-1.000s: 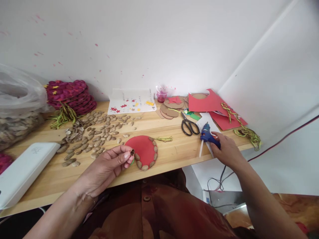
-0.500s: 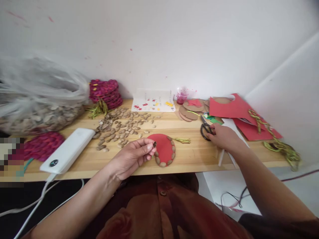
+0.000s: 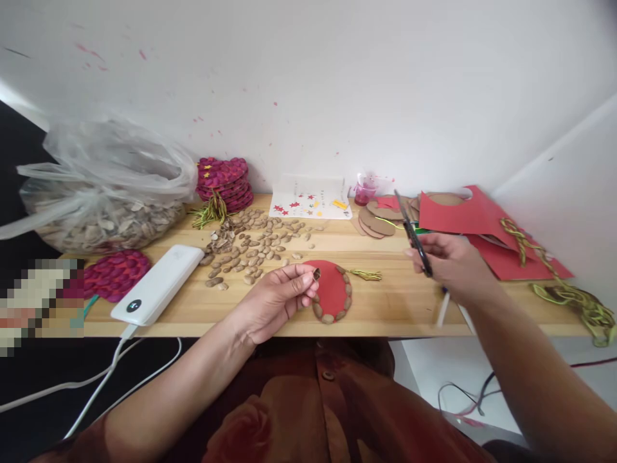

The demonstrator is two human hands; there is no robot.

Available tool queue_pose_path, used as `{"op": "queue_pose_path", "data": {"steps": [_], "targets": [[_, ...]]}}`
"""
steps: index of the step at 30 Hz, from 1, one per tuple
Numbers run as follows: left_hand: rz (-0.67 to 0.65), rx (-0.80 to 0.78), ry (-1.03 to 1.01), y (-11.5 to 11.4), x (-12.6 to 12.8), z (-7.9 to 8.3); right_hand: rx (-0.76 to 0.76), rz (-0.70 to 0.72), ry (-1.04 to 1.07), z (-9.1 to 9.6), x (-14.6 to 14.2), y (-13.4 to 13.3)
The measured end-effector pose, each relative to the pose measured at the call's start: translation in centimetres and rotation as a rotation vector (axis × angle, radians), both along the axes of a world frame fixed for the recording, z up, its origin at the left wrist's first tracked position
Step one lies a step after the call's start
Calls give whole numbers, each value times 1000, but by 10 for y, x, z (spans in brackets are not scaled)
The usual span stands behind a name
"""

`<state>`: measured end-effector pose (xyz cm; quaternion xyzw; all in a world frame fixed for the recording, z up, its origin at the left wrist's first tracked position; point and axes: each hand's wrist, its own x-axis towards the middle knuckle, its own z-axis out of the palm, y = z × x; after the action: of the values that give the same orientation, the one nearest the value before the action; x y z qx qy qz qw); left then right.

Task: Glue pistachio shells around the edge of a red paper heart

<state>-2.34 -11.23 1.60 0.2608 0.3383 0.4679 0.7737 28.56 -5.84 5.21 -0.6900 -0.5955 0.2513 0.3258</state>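
Note:
My left hand pinches a small brown nutshell between thumb and fingertips, above the left edge of a red paper disc. Similar shells line the disc's right and lower rim, and a yellow-green yarn tassel sticks out to its right. My right hand is closed around black-handled scissors, held up off the table with the tip pointing up and away. Many loose shells are spread left of the disc.
A plastic bag of shells, a white power bank with a cable and purple shell-covered discs lie to the left. At the back are a star-dotted paper and a pink cup; red card and yarn lie right.
My right hand has lifted the scissors off the table, turning them more upright. My left hand still pinches the nutshell beside the disc. The view has shifted slightly left.

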Motion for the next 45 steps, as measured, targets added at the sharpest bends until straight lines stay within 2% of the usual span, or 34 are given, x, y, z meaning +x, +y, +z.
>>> {"op": "queue_pose_path", "data": {"steps": [2, 5, 8, 12, 17, 23, 25, 32, 38, 45], "targets": [[-18, -29, 1, -1, 5, 1, -52, 152, 257, 5, -26, -13], [-70, -71, 7, -5, 10, 0, -162, 370, 431, 9, -64, -29], [-119, -103, 21, -8, 12, -3, -172, 515, 508, 10, -90, -35], [-159, -100, 55, -10, 10, -6, -174, 604, 500, 8, -100, -35], [-96, -2, 34, -11, 13, -6, -199, 530, 547, 3, -103, -37], [76, 372, 237, -12, 22, -4, -248, 379, 982, -19, -114, -49], [117, 444, 288, -12, 24, -3, -286, 333, 1079, -24, -118, -53], [293, 531, 428, -16, 27, -5, -354, 197, 1206, -23, -130, -64], [376, 624, 510, -18, 26, -2, -394, 177, 1305, -29, -136, -68], [318, 633, 455, -20, 23, -5, -373, 244, 1258, -33, -134, -71]]}}
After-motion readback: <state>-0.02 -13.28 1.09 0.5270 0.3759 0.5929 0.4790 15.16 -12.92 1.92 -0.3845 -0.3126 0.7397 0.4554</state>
